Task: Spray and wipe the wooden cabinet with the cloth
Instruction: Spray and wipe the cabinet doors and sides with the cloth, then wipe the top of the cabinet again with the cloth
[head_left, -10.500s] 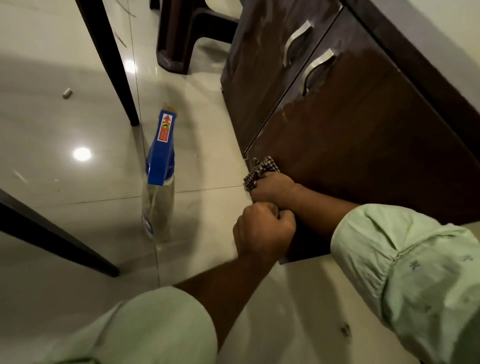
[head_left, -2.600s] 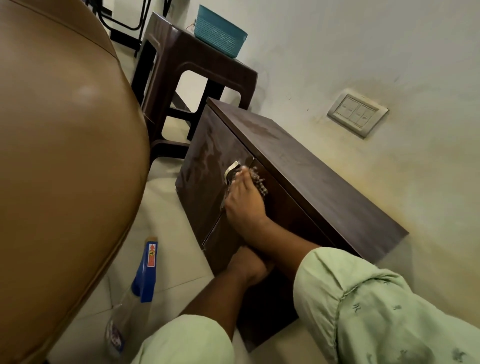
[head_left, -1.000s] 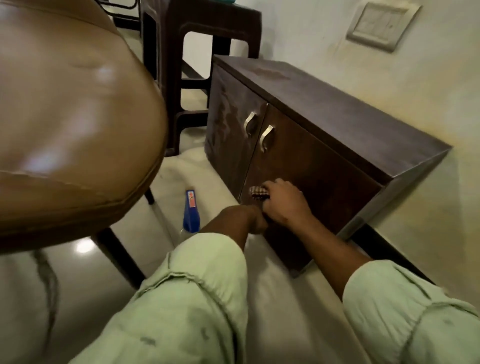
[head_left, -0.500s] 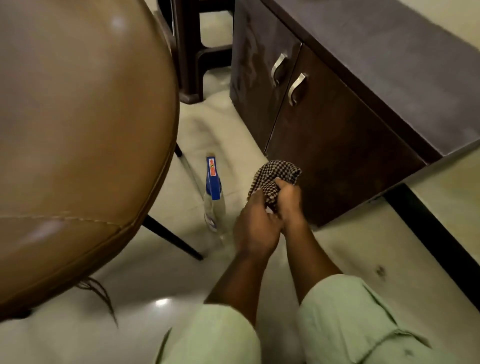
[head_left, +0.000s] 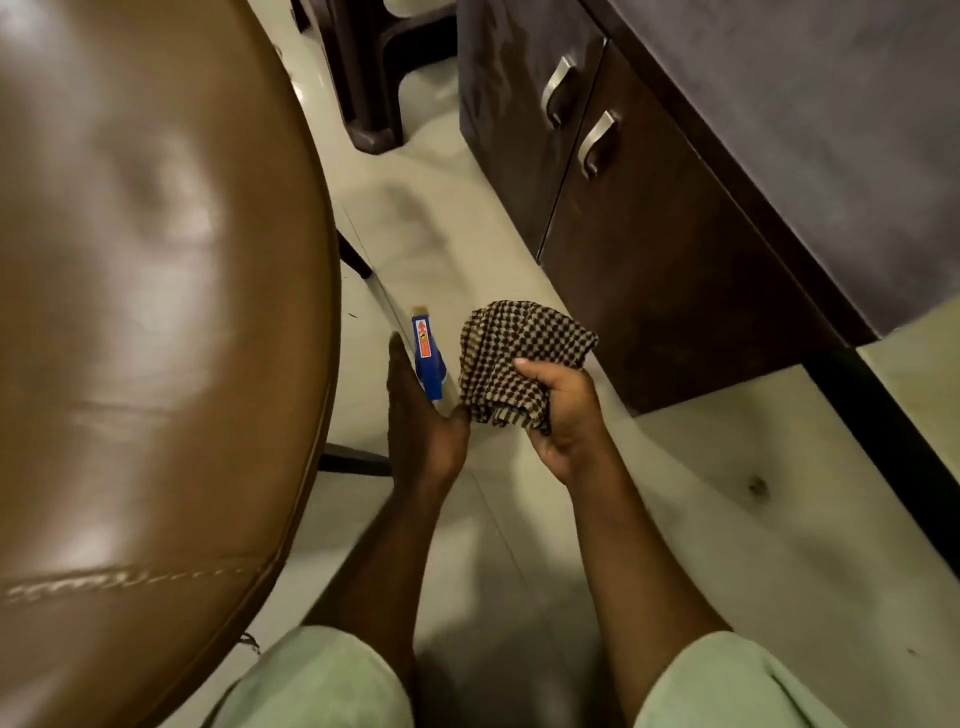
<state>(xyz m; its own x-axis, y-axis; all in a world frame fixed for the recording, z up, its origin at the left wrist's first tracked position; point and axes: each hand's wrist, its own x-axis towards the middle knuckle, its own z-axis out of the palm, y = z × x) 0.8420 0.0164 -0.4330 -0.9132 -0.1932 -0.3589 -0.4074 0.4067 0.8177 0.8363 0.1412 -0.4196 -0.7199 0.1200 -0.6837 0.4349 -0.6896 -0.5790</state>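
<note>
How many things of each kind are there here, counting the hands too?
Hands: 2, the left hand and the right hand
Cloth: 1
Spray bottle: 1
Cabinet: 1
Door handles: 2, far handle and near handle
Chair: 1
Stool: 1
Total: 9

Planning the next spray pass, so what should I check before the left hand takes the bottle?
1. Cloth gripped in the right hand: ok.
2. Left hand free, fingers straight, beside the spray bottle: ok.
3. Spray bottle upright on the floor: ok.
4. Cabinet doors closed: ok.
5. Liquid left in the bottle: cannot tell.
6. Nozzle aimed at the cabinet: cannot tell.
</note>
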